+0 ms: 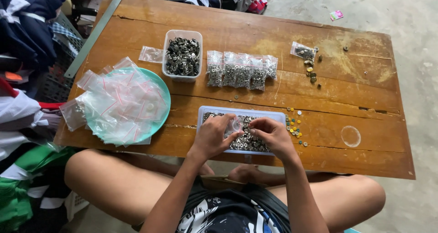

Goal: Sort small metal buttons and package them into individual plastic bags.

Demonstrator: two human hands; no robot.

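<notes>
My left hand (pixel 214 135) and my right hand (pixel 273 135) meet over a shallow clear tray (pixel 273 115) of small metal rings near the table's front edge. Between them they pinch a small clear zip bag (pixel 237 125), the left hand at its left edge and the right hand's fingertips at its right. A row of filled clear bags (pixel 241 71) of metal pieces lies further back. To the left a teal plate (pixel 160 119) carries a heap of empty zip bags (pixel 118 103).
A clear tub (pixel 182 55) of dark metal parts stands at the back. Loose yellow and white studs (pixel 294 125) lie right of the tray. A small bag with brass pieces (pixel 305 52) sits far right. Clothes pile up on the left (pixel 23 41).
</notes>
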